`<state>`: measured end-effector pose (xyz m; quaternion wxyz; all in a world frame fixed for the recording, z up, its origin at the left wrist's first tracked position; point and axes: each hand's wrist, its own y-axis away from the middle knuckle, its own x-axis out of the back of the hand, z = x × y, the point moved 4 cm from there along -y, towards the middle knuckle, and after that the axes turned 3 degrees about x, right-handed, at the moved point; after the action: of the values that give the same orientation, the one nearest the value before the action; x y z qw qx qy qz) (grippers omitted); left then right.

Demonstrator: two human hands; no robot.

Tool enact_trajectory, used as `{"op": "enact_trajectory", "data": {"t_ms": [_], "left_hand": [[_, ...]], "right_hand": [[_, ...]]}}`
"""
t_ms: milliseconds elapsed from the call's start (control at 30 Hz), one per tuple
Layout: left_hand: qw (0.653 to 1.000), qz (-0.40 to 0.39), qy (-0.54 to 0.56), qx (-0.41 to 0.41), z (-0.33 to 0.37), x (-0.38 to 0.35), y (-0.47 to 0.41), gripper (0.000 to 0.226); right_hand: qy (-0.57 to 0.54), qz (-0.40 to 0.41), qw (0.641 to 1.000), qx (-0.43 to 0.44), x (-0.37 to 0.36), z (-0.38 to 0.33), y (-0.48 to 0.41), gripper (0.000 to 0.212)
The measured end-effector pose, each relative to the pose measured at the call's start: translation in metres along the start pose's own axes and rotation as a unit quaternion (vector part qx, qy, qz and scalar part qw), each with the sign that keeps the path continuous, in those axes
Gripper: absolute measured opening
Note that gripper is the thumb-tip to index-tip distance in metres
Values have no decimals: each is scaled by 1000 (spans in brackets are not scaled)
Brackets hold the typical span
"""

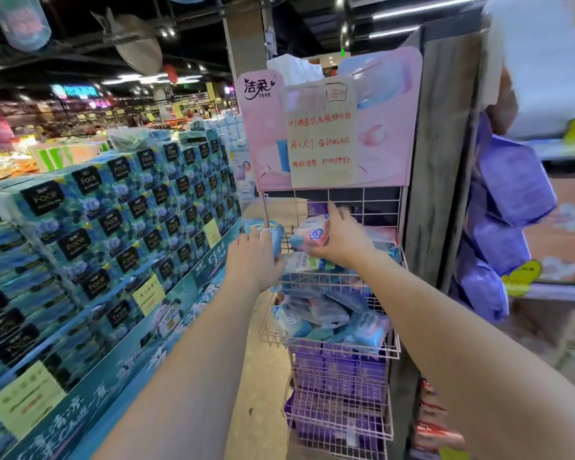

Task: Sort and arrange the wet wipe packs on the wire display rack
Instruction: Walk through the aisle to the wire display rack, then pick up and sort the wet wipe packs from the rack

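Note:
A pink wire display rack [362, 204] stands against a wooden post, with several tiers of baskets. My left hand [256, 257] grips a blue wet wipe pack [274, 232] at the left edge of the top basket. My right hand [341, 239] holds a pink and white wet wipe pack [312, 232] over that same basket. Below, the second basket [392, 350] is heaped with blue and pink packs [326, 317] lying at all angles. Purple packs [339, 370] fill the lower baskets.
A big stack of blue tissue boxes [120, 220] stands close on the left. A pink sign board [332, 127] with a handwritten notice tops the rack. Purple packs [512, 184] hang on a shelf end to the right. A strip of floor [266, 393] runs between stack and rack.

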<state>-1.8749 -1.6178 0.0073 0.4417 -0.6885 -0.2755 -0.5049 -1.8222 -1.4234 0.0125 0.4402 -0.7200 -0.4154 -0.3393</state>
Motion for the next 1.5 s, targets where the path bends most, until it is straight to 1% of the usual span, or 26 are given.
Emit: {"op": "enact_trajectory", "data": {"t_ms": [100, 167, 300, 400, 467, 600, 633, 667, 733, 800, 833, 900, 1000, 1100, 1167, 1333, 1500], "left_hand": [[1000, -6, -7, 9, -15, -10, -8, 54], [1000, -4, -8, 12, -27, -16, -13, 54], [1000, 13, 5, -10, -44, -25, -24, 49], [999, 26, 32, -29, -54, -29, -31, 49], [996, 35, 63, -44, -63, -33, -38, 50], [985, 51, 141, -81, -77, -34, -54, 44], [983, 43, 158, -82, -79, -35, -58, 43], [982, 31, 170, -81, -81, -38, -63, 41], [978, -15, 194, -76, -84, -47, -70, 39], [969, -53, 229, -73, -88, -57, -74, 40], [965, -60, 242, -75, -89, -60, -74, 41], [955, -67, 278, -80, -90, -66, -74, 43], [938, -88, 325, -82, -87, -72, -73, 44], [936, -104, 328, -73, -87, -73, -72, 43], [933, -108, 335, -69, -87, -73, -71, 45], [932, -137, 329, -71, -88, -76, -64, 64], [944, -121, 302, -58, -89, -76, -57, 55]], "right_hand": [[32, 17, 999, -4, -7, -4, -8, 101], [39, 42, 998, 10, -9, -11, -10, 92], [26, 74, 996, 34, -16, -31, -13, 86], [18, 121, 992, 39, -20, -56, -17, 82], [9, 151, 988, 21, -22, -72, -19, 79], [-21, 214, 976, -38, -33, -94, -21, 78], [-29, 213, 975, -50, -38, -99, -21, 80], [-35, 195, 978, -63, -46, -103, -22, 82], [-25, 132, 987, -85, -63, -107, -22, 83], [-28, 87, 990, -106, -74, -104, -18, 78], [-41, 82, 989, -113, -76, -101, -15, 75], [-55, 82, 989, -107, -77, -98, -9, 72], [-42, 81, 992, -83, -78, -100, -2, 72], [-53, 102, 991, -75, -83, -106, 2, 65], [-57, 110, 989, -85, -89, -108, 6, 62], [-63, 126, 986, -92, -91, -105, 9, 60], [-87, 130, 986, -60, -87, -104, 7, 57]]}}
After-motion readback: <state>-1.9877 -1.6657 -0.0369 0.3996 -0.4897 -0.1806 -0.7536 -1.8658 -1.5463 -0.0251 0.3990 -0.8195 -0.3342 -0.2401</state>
